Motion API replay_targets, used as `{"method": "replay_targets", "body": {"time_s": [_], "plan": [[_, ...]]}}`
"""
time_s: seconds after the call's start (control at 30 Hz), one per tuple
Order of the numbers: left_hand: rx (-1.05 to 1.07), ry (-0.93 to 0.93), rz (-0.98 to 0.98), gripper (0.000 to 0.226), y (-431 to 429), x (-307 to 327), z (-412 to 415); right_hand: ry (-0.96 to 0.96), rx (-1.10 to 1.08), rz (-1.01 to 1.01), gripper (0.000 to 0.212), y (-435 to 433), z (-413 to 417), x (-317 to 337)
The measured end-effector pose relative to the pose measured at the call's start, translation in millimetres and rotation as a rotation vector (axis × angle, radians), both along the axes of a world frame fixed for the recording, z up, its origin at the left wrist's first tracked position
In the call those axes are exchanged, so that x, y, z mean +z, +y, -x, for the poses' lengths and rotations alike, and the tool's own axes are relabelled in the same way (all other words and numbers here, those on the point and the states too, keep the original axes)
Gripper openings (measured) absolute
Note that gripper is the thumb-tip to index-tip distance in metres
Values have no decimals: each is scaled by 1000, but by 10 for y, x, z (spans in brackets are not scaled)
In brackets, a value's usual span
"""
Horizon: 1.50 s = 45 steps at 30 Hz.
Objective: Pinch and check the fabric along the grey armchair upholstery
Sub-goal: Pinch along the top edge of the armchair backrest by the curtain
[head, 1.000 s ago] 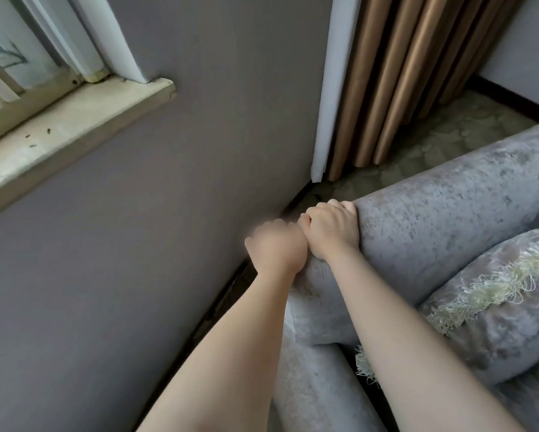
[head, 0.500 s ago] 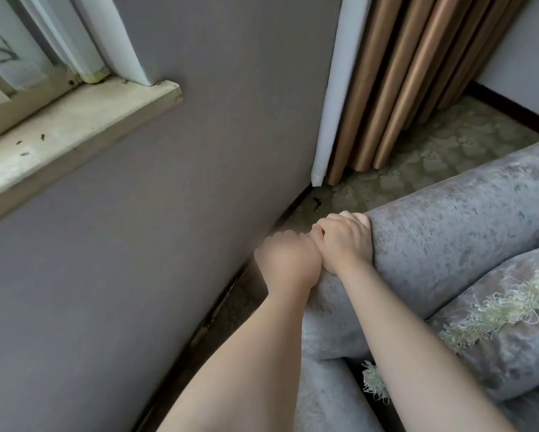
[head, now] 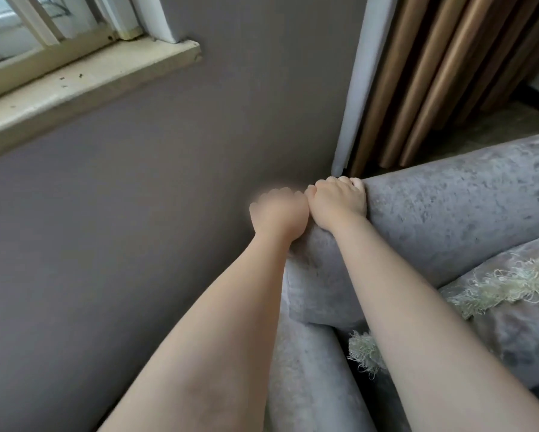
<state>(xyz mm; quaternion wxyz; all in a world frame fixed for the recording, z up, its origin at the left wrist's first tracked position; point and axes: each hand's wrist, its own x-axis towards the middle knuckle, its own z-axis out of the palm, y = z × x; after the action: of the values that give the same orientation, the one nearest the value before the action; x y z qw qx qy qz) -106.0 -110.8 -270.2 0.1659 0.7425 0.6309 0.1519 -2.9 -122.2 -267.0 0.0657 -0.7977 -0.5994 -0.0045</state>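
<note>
The grey armchair has crushed-velvet upholstery; its rounded back roll runs from the centre toward the right edge. My left hand and my right hand sit side by side at the roll's left end, knuckles touching. Both are curled over the top edge and grip the fabric there. My fingertips are hidden behind the roll.
A grey wall stands close on the left, under a window sill. Brown curtains hang behind the chair. A grey cushion with a pale fringe lies on the seat at the right.
Both hands stay closed on the end of the back roll. The view has tilted so that the hands and chair sit further right and the floor behind is mostly out of sight.
</note>
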Motion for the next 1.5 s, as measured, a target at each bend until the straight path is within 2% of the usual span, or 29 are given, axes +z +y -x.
{"method": "replay_targets", "body": {"time_s": [0.57,0.77,0.9,1.27,1.5], "plan": [[80,23,1,31,-804,88,500,14,103,50,46,-690,484,111],[85,5,6,29,-650,-6,564,-55,84,186,42,-448,587,127],[123,-17,-48,33,-567,-92,531,-139,180,109,41,-342,525,48],[126,-18,-95,34,-497,-152,507,-63,214,126,40,-237,486,-9],[129,-3,-79,34,-478,-162,496,-57,231,17,38,-263,472,-42]]}}
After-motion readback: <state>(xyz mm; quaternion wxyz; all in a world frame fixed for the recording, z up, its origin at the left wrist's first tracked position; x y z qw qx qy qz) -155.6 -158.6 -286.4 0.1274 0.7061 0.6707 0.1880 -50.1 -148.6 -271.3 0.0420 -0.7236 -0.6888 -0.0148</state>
